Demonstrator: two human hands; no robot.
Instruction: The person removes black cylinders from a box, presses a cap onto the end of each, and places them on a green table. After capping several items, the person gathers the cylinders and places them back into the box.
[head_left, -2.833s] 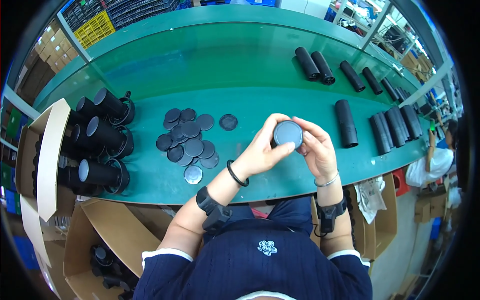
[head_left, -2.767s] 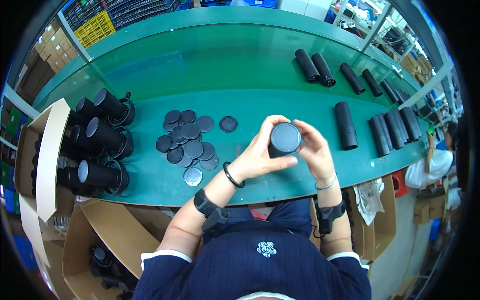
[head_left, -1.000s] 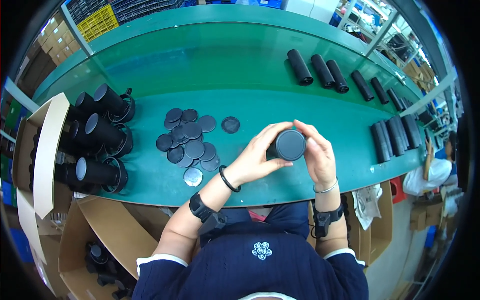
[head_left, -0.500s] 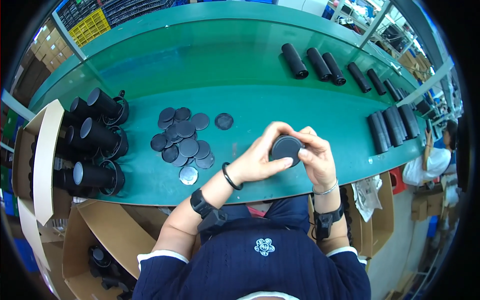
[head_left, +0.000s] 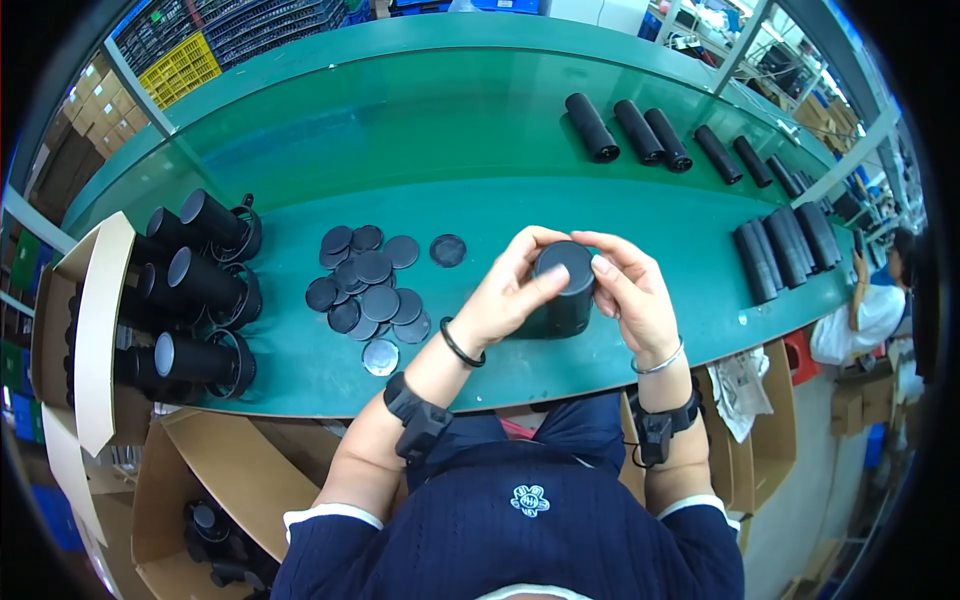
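Observation:
A black cylindrical tube (head_left: 568,318) stands upright on the green bench in front of me, capped by a round black lid (head_left: 572,256). My left hand (head_left: 508,290) curls around the left of its top, the thumb pressing on the lid. From the right, my right hand (head_left: 635,295) grips the lid's edge between thumb and fingers. A heap of loose black discs (head_left: 373,267) lies to the left, with a single disc (head_left: 447,250) apart from it.
Black cylinders with ring-shaped parts (head_left: 205,275) lie at the left by an open cardboard box (head_left: 97,340). More black tubes (head_left: 787,250) line the right, several others (head_left: 637,130) farther back. Boxes stand below the bench edge. A person in white (head_left: 870,325) is at far right.
The tube's side has come into view, now upright below the lid; half a second ago mainly its round top showed. My left thumb has moved up onto the lid.

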